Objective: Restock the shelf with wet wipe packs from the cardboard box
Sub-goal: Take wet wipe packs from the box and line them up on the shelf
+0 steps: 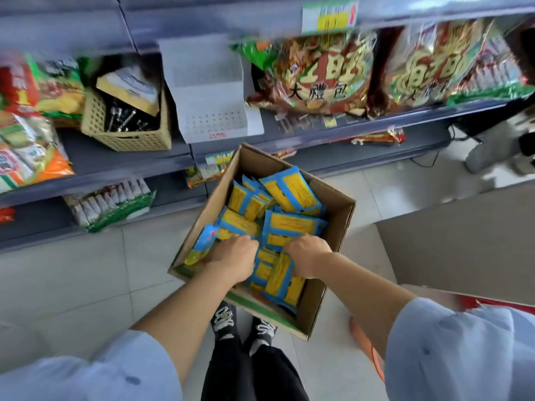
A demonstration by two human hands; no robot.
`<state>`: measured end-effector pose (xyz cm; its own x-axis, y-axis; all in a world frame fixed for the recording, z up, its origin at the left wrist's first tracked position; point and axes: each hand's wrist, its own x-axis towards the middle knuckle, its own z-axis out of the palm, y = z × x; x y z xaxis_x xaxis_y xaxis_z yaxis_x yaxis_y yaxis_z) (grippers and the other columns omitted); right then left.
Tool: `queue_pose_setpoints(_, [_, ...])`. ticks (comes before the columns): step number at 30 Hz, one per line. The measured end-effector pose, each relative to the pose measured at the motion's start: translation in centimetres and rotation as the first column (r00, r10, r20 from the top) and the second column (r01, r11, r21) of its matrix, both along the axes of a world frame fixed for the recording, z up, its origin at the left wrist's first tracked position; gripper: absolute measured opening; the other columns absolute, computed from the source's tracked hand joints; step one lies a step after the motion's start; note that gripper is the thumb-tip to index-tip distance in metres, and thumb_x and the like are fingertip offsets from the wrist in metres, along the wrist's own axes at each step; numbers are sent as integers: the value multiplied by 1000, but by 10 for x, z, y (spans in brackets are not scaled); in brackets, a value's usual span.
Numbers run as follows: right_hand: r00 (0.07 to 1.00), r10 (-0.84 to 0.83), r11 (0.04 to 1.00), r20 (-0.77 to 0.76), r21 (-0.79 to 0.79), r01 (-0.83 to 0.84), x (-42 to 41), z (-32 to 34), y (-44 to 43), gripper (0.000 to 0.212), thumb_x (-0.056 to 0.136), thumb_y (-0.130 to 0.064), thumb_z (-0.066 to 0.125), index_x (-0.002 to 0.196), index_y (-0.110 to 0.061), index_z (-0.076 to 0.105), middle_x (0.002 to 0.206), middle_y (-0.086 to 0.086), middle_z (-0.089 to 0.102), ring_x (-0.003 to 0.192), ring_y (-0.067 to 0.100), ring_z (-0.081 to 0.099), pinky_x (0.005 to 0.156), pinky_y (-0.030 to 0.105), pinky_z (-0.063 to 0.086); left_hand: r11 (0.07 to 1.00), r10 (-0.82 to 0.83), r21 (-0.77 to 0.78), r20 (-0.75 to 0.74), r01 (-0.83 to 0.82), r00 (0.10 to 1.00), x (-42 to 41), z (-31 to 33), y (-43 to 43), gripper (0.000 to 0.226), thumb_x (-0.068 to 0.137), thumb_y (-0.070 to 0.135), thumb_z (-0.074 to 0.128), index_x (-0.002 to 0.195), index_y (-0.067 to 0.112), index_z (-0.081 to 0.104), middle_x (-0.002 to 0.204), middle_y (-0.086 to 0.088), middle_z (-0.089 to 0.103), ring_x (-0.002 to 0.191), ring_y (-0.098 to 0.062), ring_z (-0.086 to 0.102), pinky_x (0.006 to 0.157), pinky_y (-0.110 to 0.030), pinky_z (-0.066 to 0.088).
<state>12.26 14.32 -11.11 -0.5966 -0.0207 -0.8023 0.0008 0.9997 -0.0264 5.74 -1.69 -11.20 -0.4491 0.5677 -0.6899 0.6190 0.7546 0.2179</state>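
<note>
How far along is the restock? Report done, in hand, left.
Done: nothing from the box shows on the shelf yet. In hand: left hand and right hand grip wet wipe packs inside the cardboard box. Left: the many packs there must go up.

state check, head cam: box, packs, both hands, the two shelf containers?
cardboard box: open, holds many packs.
wet wipe packs: loose jumble inside the box.
left hand: in the box, fingers curled on packs.
right hand: in the box, fingers curled on packs.
white bin: on the shelf, nothing visible inside.
beige basket: on the shelf, holds dark items.
</note>
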Motion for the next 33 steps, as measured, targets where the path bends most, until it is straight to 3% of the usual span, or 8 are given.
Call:
queue_pose_setpoints(6, [984, 158, 987, 86, -42, -155, 2, -39, -7, 28, 87, -30, 64, 111, -17, 60, 112, 4, 57, 107, 24, 50, 81, 38, 54, 991, -82, -82, 225, 103, 971, 14, -48, 9, 43, 92, 0, 40, 133, 12, 45, 133, -11, 43, 114, -31, 50, 80, -39, 46])
queue_pose_setpoints(9, [959, 271, 963, 82, -34, -269, 3, -44, -6, 43, 90, -47, 57, 125, -20, 56, 129, 1, 48, 116, 24, 42, 88, 35, 48, 987, -38, -140, 269, 78, 962, 15, -60, 11, 49, 92, -2, 41, 139, 12, 41, 151, -9, 21, 120, -33, 47, 81, -39, 46])
queue_pose_setpoints(12, [973, 210, 978, 98, -29, -208, 0, -42, -7, 55, 90, -54, 53, 133, -20, 49, 136, 6, 34, 122, 27, 39, 77, 38, 46, 992, 5, -121, 290, 32, 957, 11, -64, 14, 44, 91, -1, 43, 133, 12, 43, 138, -13, 36, 118, -32, 46, 89, -40, 47])
queue_pose_setpoints(17, [978, 169, 985, 122, 27, -173, -2, -39, -8, 71, 87, -64, 50, 141, -22, 33, 117, 5, 55, 104, 26, 58, 59, 32, 40, 996, 64, -70, 266, -46, 962, 11, -67, 13, 40, 89, -1, 51, 126, 13, 45, 128, -8, 41, 105, -28, 52, 76, -36, 47])
queue_pose_setpoints(20, [987, 141, 990, 82, 15, -142, -9, -35, -8, 64, 86, -61, 54, 134, -22, 37, 112, 2, 60, 101, 25, 59, 60, 31, 41, 987, 158, -66, 333, -144, 930, 8, -71, 15, 40, 89, 2, 52, 127, 12, 44, 100, -6, 52, 80, -20, 53, 55, -28, 40])
queue_pose_setpoints(24, [993, 110, 994, 53, 0, -110, -12, -38, -13, 42, 97, -50, 44, 128, -22, 45, 114, 2, 59, 101, 26, 58, 63, 33, 40, 981, 185, -115, 312, -157, 932, 9, -72, 18, 21, 91, 15, 57, 112, 14, 57, 108, -6, 57, 92, -23, 57, 69, -33, 48])
queue_pose_setpoints(28, [997, -60, 994, 51, -89, 65, -7, -37, -7, 51, 95, -59, 36, 134, -26, 44, 119, 1, 59, 106, 26, 57, 69, 33, 44, 914, 404, -18, 128, -405, 906, -4, -60, 11, 12, 95, 10, 46, 103, 19, 50, 90, -1, 53, 78, -21, 53, 59, -32, 41])
queue_pose_setpoints(33, [996, -83, 996, -12, -40, 82, -21, -26, -24, 70, 81, -81, 34, 107, -20, 56, 83, -1, 59, 77, 21, 57, 57, 29, 40, 734, 645, 77, 229, -674, 729, -30, -42, -3, 12, 91, 31, 52, 97, 20, 52, 85, -3, 59, 77, -24, 58, 63, -34, 41])
